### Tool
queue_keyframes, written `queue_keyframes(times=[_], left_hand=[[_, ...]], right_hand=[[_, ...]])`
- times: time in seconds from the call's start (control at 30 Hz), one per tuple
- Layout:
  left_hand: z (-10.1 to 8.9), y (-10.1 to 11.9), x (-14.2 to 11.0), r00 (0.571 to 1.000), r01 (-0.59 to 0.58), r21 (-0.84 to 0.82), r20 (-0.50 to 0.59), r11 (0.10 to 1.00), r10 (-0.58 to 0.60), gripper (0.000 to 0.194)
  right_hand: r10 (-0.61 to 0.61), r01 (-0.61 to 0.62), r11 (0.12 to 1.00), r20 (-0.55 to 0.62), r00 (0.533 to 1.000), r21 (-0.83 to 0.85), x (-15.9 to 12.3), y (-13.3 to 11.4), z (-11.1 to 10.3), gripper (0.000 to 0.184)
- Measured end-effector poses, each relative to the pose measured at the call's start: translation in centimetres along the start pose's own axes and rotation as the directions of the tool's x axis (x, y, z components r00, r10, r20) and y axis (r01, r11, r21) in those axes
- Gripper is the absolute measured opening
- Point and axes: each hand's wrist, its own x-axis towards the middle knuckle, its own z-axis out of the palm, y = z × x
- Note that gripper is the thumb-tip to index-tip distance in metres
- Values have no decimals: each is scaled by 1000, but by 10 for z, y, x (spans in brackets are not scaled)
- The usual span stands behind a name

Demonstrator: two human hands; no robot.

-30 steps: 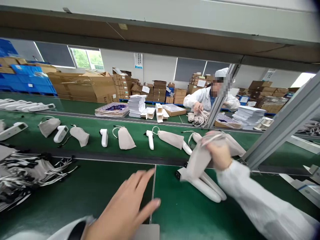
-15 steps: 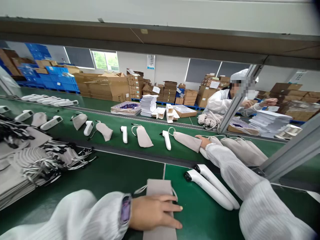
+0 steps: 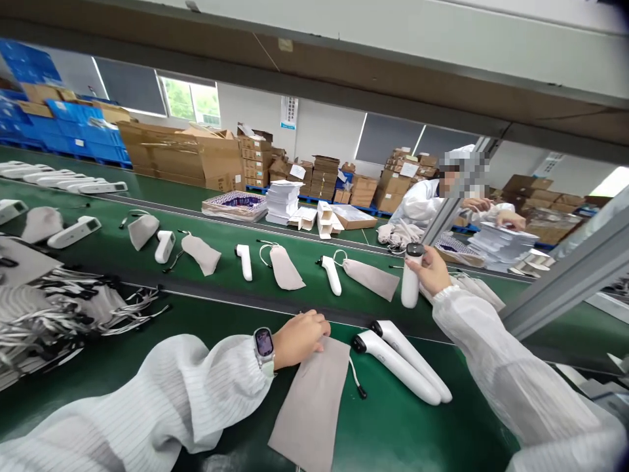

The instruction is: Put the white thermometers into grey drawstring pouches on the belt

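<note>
My left hand (image 3: 299, 337) is closed on the top edge of a flat beige drawstring pouch (image 3: 314, 400), whose cord hangs out at the right. The pouch slants toward me over the green bench. In my right hand (image 3: 432, 272), a white handheld device (image 3: 411, 285) with a black head is held upright above the belt. Two similar white devices (image 3: 400, 370) lie side by side on the bench, right of the pouch, black ends toward the upper left.
Along the green belt (image 3: 226, 288) lie more white devices and beige pouches (image 3: 285, 267). A pile of corded pouches (image 3: 44, 314) sits at the left. A metal post (image 3: 565, 262) stands at the right. Across the belt, a co-worker (image 3: 417, 200) handles stacked white papers (image 3: 501, 246).
My right hand let go of a filled pouch, reached to the belt and now holds up a white device. My left hand came down on a flat pouch and now grips its top edge.
</note>
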Motion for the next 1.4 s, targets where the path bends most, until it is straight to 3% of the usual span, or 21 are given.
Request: queue_keyframes(times=[0.17,0.37,0.6,0.73,0.83,1.13,1.27,1.4], left_hand=[[6,6,-10,996,78,-27,-44,997,-79,12],[3,13,-14,996,92,-75,17,993,-91,21],[4,4,-17,995,64,-150,-64,987,-74,6],[12,-2,-13,987,65,-60,-142,996,-73,11],[16,-3,-10,984,54,64,-175,996,-42,2],[23,1,-12,986,-10,340,-155,940,67,23],[17,5,-14,986,-46,351,-134,935,99,23],[3,13,-21,989,-22,240,-136,970,56,19]], right_hand=[[28,-51,928,66,997,370,-49,-66,6,45],[-41,-75,897,251,967,436,-86,-111,30,37],[-32,-98,914,312,950,394,-94,-111,34,38],[-10,-129,901,317,948,414,-95,-107,39,38],[-16,-134,894,329,944,428,-96,-107,43,37],[54,-172,859,250,967,482,-94,-106,65,37],[35,-131,834,185,982,536,-90,-107,88,37],[56,-187,811,244,968,555,-86,-109,100,38]])
